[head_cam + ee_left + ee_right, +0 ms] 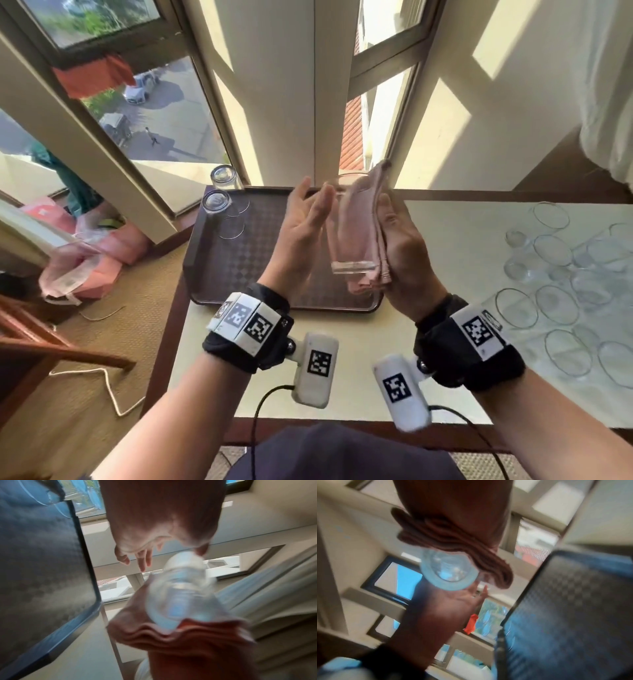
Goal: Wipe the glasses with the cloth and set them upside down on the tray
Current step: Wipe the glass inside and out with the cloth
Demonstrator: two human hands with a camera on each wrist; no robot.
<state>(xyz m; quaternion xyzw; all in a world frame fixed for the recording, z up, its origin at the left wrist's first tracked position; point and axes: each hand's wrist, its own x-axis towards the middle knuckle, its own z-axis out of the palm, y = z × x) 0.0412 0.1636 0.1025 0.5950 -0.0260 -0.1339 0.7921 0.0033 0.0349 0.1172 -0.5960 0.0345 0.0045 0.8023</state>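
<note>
I hold a clear glass [347, 236] in the air over the dark brown tray [246, 270], its base towards me and its rim pointing away. My right hand [397, 236] grips a folded pink cloth [368, 219] against the glass's right side, thumb on the cloth. My left hand [310, 219] is open, its straight fingers lying along the glass's left side. Two glasses [216, 202] stand upside down at the tray's far left corner. The left wrist view shows the glass [181, 588] over the cloth [180, 632]. The right wrist view shows the glass's base [448, 573] under the cloth [453, 543].
Several upright glasses [561, 284] crowd the white table [445, 240] to the right of the tray. A window wall rises just behind the table. On the floor at the left are pink bags [102, 253] and a wooden chair [51, 346]. Wrist-camera cables [255, 421] hang at the table's near edge.
</note>
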